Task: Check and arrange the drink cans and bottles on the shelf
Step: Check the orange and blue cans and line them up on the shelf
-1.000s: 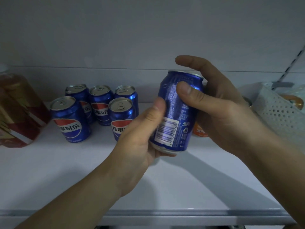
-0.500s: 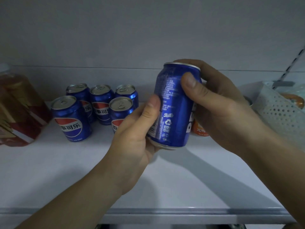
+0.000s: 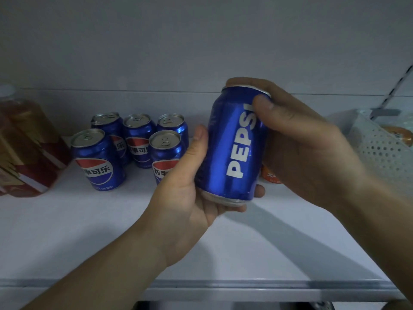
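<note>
I hold a blue Pepsi can [image 3: 234, 144] upright above the white shelf [image 3: 89, 231], its white PEPSI lettering facing me. My left hand [image 3: 185, 189] cups the can's base and lower left side, thumb up along the wall. My right hand [image 3: 301, 142] grips the top and right side, thumb on the front near the rim. Several more blue Pepsi cans [image 3: 98, 159] stand in a cluster at the back left of the shelf. An orange can [image 3: 269, 176] peeks out behind my right hand, mostly hidden.
Large bottles of amber drink with red and gold labels [image 3: 24, 148] stand at the far left. A white perforated basket [image 3: 384, 153] holding something orange sits at the right. The shelf's front edge [image 3: 201, 285] runs below my forearms.
The can has been turned in my hands: the barcode and small print faced me earlier, now the PEPSI lettering does. My right thumb moved up toward the rim.
</note>
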`<state>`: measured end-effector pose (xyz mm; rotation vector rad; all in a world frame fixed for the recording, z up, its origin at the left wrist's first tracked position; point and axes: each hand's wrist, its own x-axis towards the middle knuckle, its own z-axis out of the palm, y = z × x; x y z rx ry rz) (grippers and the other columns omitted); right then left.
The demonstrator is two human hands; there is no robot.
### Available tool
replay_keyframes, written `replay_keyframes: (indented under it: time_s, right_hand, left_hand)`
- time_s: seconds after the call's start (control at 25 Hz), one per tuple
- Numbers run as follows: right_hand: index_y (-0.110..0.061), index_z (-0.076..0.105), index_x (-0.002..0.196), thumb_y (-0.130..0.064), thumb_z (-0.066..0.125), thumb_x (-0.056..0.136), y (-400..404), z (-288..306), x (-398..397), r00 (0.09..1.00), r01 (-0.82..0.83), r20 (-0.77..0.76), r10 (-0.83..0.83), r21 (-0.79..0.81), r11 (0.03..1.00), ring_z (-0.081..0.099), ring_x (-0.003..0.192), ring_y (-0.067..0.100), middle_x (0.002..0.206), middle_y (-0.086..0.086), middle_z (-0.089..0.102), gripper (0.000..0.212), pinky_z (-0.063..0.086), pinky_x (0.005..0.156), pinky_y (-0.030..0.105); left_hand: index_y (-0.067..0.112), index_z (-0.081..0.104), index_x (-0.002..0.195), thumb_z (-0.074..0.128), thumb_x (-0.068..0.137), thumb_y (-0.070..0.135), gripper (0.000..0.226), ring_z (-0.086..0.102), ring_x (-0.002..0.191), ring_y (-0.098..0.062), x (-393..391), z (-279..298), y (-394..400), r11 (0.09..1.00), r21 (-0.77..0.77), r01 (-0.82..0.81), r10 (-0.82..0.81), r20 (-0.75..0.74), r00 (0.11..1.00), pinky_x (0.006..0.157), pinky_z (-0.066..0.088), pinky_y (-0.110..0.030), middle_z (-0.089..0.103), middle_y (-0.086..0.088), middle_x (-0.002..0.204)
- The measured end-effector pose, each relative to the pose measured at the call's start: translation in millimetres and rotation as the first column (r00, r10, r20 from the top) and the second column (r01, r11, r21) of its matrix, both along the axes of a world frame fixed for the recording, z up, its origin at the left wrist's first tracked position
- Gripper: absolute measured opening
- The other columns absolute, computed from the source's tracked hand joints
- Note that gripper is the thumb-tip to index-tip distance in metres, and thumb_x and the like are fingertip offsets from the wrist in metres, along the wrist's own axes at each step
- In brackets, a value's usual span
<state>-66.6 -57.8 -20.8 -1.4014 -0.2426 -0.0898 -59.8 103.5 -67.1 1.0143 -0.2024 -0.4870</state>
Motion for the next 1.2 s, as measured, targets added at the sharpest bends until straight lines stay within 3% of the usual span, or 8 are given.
replay_keyframes:
  time_s: [0.16, 0.36, 0.48, 0.6, 0.72, 0.92, 1.04, 1.2]
  right_hand:
    - [-0.014, 0.063, 0.126, -0.027, 0.062, 0.09, -2, -2, -1, 0.999, 0.038, 0.041, -0.035, -0.055, 0.998, 0.071, 0.087, 0.024, 0.098, 0.006, 0.072, 0.038, 0.054, 0.067, 0.039]
    - [-0.012, 0.063, 0.126, -0.03, 0.063, 0.091, -2, -3, 0, 0.999, 0.025, 0.039, -0.022, -0.087, 0.996, 0.071, 0.086, 0.026, 0.097, 0.006, 0.073, 0.04, 0.054, 0.07, 0.069]
    - [-0.011, 0.061, 0.129, -0.024, 0.058, 0.091, -4, -2, 1, 0.998, -0.055, -0.015, 0.055, -0.008, 0.998, 0.07, 0.073, 0.016, 0.091, 0.002, 0.072, 0.041, 0.054, 0.052, 0.03]
    - [-0.017, 0.064, 0.125, -0.024, 0.067, 0.086, -11, -3, 3, 0.999, 0.003, 0.033, -0.001, -0.074, 0.997, 0.074, 0.086, 0.024, 0.098, 0.007, 0.075, 0.039, 0.056, 0.074, 0.038]
    - [-0.022, 0.066, 0.123, -0.031, 0.071, 0.083, -16, -3, 3, 0.997, 0.041, 0.066, -0.032, -0.148, 0.988, 0.075, 0.095, 0.027, 0.104, 0.007, 0.076, 0.041, 0.057, 0.084, 0.04]
    - [-0.021, 0.068, 0.118, -0.027, 0.068, 0.085, -19, -1, 3, 0.998, 0.044, 0.057, -0.037, -0.116, 0.992, 0.075, 0.094, 0.035, 0.103, 0.012, 0.076, 0.034, 0.06, 0.08, 0.048]
    - [-0.021, 0.069, 0.116, -0.031, 0.07, 0.084, -20, -1, 3, 0.996, 0.068, 0.06, -0.06, -0.141, 0.988, 0.075, 0.091, 0.026, 0.099, 0.007, 0.077, 0.033, 0.057, 0.081, 0.04]
    - [-0.013, 0.069, 0.119, -0.03, 0.063, 0.09, -20, 2, 2, 1.0, 0.011, 0.023, -0.008, -0.12, 0.993, 0.074, 0.084, 0.023, 0.099, 0.009, 0.075, 0.035, 0.056, 0.07, 0.032]
  left_hand:
    - [0.021, 0.072, 0.122, 0.056, 0.084, 0.053, 0.052, 0.07, 0.11, -0.022, 1, 5, -2, 0.997, -0.043, 0.066, -0.062, 0.085, 0.994, 0.086, 0.06, -0.039, 0.071, -0.006, 0.126]
    - [0.026, 0.078, 0.109, 0.058, 0.079, 0.052, 0.044, 0.074, 0.096, -0.021, -1, 1, -3, 0.998, -0.023, 0.052, -0.049, 0.123, 0.991, 0.091, 0.055, -0.05, 0.076, -0.005, 0.115]
    - [0.02, 0.076, 0.112, 0.062, 0.074, 0.058, 0.057, 0.074, 0.092, -0.031, 6, -2, -6, 0.999, 0.052, 0.0, -0.003, 0.068, 0.998, 0.074, 0.06, -0.044, 0.075, -0.013, 0.114]
    - [0.021, 0.074, 0.106, 0.051, 0.093, 0.05, 0.039, 0.075, 0.093, -0.013, 13, -3, -10, 0.993, 0.08, -0.087, 0.081, 0.076, 0.994, 0.077, 0.058, -0.029, 0.08, -0.003, 0.099]
    - [0.027, 0.077, 0.108, 0.055, 0.086, 0.051, 0.039, 0.071, 0.11, -0.022, 1, -12, -10, 1.0, -0.001, -0.025, 0.025, 0.115, 0.993, 0.093, 0.056, -0.046, 0.075, -0.004, 0.117]
    - [0.014, 0.064, 0.132, 0.05, 0.09, 0.055, 0.061, 0.077, 0.074, -0.015, 5, -2, -18, 0.996, 0.085, -0.041, 0.036, 0.059, 0.998, 0.057, 0.056, -0.02, 0.08, -0.002, 0.085]
    - [0.022, 0.077, 0.11, 0.067, 0.076, 0.055, 0.049, 0.075, 0.093, -0.029, 3, -8, -17, 0.995, 0.073, -0.07, 0.063, 0.096, 0.993, 0.069, 0.062, -0.039, 0.077, -0.01, 0.109]
    - [0.012, 0.073, 0.115, 0.05, 0.073, 0.064, 0.071, 0.074, 0.082, -0.039, -8, -1, -12, 0.995, 0.092, 0.033, -0.032, -0.014, 0.999, 0.062, 0.061, -0.039, 0.074, -0.022, 0.107]
